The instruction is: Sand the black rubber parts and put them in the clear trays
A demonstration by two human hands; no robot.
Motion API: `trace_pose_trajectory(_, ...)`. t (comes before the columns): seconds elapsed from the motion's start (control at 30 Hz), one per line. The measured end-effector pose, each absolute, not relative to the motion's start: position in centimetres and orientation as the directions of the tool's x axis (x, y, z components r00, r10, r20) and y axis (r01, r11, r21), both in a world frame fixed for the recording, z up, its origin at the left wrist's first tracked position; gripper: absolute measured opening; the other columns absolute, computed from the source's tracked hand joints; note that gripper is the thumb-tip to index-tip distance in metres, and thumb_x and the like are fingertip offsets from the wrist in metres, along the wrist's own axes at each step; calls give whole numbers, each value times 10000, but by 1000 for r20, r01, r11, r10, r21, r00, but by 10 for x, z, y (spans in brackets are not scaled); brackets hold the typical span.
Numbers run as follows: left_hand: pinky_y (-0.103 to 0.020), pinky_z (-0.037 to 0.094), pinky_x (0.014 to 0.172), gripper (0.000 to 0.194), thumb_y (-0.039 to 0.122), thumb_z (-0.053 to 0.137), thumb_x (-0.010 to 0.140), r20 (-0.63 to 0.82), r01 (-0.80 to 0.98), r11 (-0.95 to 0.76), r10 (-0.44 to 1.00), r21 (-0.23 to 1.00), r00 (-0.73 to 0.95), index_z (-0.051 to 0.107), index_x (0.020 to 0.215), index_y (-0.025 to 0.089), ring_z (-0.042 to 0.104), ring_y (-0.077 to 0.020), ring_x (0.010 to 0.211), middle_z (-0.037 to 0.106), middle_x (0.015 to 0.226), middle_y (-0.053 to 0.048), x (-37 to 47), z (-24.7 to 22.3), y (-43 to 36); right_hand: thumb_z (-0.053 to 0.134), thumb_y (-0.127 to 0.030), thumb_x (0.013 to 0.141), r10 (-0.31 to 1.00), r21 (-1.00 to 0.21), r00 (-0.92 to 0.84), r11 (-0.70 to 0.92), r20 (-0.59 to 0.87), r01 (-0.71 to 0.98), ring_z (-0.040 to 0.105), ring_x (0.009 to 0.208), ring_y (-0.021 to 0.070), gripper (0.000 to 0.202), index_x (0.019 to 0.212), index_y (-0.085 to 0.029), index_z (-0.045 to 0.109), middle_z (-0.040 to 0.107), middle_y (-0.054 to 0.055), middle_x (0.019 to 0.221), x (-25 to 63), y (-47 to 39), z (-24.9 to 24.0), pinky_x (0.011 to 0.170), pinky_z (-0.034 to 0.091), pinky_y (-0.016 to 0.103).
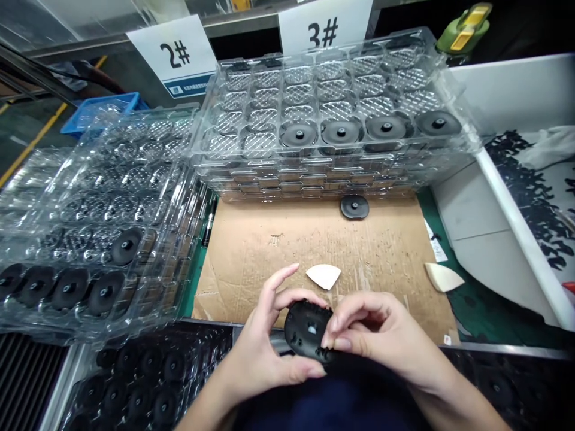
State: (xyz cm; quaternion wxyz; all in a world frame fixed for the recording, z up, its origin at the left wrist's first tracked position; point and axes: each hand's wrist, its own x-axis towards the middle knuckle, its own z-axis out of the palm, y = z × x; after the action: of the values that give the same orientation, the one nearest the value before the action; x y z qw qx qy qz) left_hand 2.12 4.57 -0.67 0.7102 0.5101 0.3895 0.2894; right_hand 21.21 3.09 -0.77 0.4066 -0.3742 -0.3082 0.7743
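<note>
One disc is held by the left hand and edge-pinched by the right hand, seemingly being worked; steadiness seems needed next.

You hold a matt, plastic-looking disc by the near edge of scuffed cardboard, glossy plastic trays along its far edge.

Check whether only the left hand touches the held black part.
No, the left hand holds the black part while the right hand touches its edge.
</note>
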Motion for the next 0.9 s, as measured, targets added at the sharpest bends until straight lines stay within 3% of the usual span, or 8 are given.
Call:
trace_pose_trajectory(0.2, -350, 364, 877, 862, 449, 714, 630, -273, -66, 378, 768, 924, 579, 217, 1321, 310, 541, -241, 1002, 587, 1079, -58, 24, -7, 47, 671, -90, 739, 936, -775, -310, -318, -166, -546, 646, 724, 84, 184, 820, -254, 654, 692, -35, 746, 218, 31, -10, 684, 511, 195)
trace_pose_trajectory(0.33, -330, 364, 860, 830, 463, 700, 642, -287, -62, 400, 748, 914, 599, 241, 1315, 303, 541, -228, 980, 584, 1067, -49, 26, -5, 49, 652, -90, 757, 925, -883, -346, -288, -156, -371, 611, 761, 88, 194, 872, -246, 647, 681, -19, 809, 220, 34, -4, 702, 475, 214)
trace_pose_trajectory(0.53, -398, 338, 913, 857, 499, 696, 625, -320, -37, 439, 708, 898, 630, 243, 1322, 287, 529, -261, 1001, 582, 1047, -65, 28, -6, 49, 681, -112, 723, 904, -963, -410, -209, -124, -170, 570, 794, 132, 223, 889, -259, 655, 627, -16, 798, 217, 38, 6, 709, 452, 274)
trace_pose_trajectory(0.7, -443, 327, 946, 856, 519, 684, 628, -304, -49, 431, 708, 901, 637, 245, 1322, 279, 536, -265, 1003, 590, 1024, -65, 28, -9, 46, 661, -36, 710, 901, -949, -410, -242, -143, -201, 562, 743, 106, 285, 884, -261, 666, 593, -31, 764, 212, 38, 8, 679, 446, 239)
trace_pose_trajectory(0.9, -403, 352, 912, 847, 497, 693, 634, -291, -53, 413, 719, 909, 631, 242, 1319, 287, 545, -251, 996, 595, 1015, -51, 26, -9, 45, 666, -18, 694, 904, -936, -399, -264, -156, -232, 542, 689, 83, 308, 884, -260, 678, 604, -33, 780, 209, 36, 7, 648, 440, 204)
